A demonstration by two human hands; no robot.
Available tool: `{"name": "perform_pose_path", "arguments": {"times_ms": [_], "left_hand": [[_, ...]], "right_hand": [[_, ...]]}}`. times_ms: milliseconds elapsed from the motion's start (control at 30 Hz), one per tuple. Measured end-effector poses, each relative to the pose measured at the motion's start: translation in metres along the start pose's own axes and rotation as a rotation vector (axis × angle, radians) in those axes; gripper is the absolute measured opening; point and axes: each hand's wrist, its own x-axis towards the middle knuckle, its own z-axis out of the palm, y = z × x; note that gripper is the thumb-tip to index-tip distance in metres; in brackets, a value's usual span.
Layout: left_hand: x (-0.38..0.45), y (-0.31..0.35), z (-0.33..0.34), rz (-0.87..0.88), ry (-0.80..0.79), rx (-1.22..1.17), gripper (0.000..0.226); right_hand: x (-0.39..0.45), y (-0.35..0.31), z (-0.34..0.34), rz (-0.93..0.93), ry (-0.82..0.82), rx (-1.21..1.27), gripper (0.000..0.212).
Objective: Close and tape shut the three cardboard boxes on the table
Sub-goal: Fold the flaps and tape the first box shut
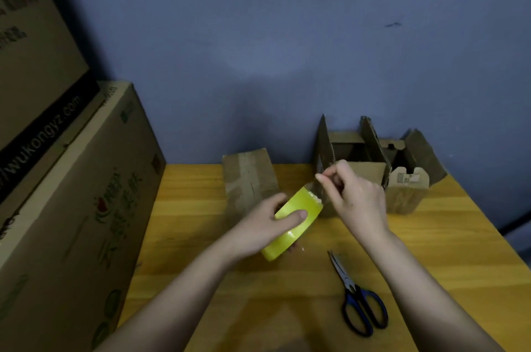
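My left hand (267, 222) grips a yellow tape roll (296, 222) above the middle of the wooden table (431, 251). My right hand (353, 196) pinches the loose tape end (314, 189) just off the roll's top. Three cardboard boxes stand at the table's far edge. The left box (250, 176) is closed, with a tape strip along its top seam. The middle box (353, 156) stands with its flaps up, partly hidden by my right hand. The right box (408, 179) is also open.
Blue-handled scissors (356, 297) lie shut on the table at front right. Two large printed cartons (71, 193) are stacked along the table's left side. A blue-grey wall (273, 50) rises right behind the boxes.
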Motion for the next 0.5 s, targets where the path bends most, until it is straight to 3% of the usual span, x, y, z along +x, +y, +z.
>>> {"name": "perform_pose_path", "arguments": {"times_ms": [100, 200, 300, 400, 500], "left_hand": [[0.004, 0.008, -0.005, 0.032, 0.061, 0.264, 0.038], [0.008, 0.017, -0.006, -0.006, 0.088, 0.277, 0.046], [0.012, 0.024, -0.009, -0.070, 0.069, 0.093, 0.028], [0.013, 0.027, -0.012, -0.149, 0.054, -0.135, 0.028], [0.017, 0.026, -0.011, -0.096, 0.134, 0.229, 0.031]], "right_hand": [[0.006, -0.008, -0.002, -0.088, 0.024, -0.005, 0.029], [0.010, -0.019, -0.006, -0.100, 0.038, 0.005, 0.027], [0.015, -0.023, -0.013, -0.012, 0.067, 0.088, 0.023], [0.026, -0.026, -0.022, 0.134, 0.080, 0.298, 0.015], [0.030, -0.036, -0.027, -0.012, 0.034, 0.174, 0.017]]}}
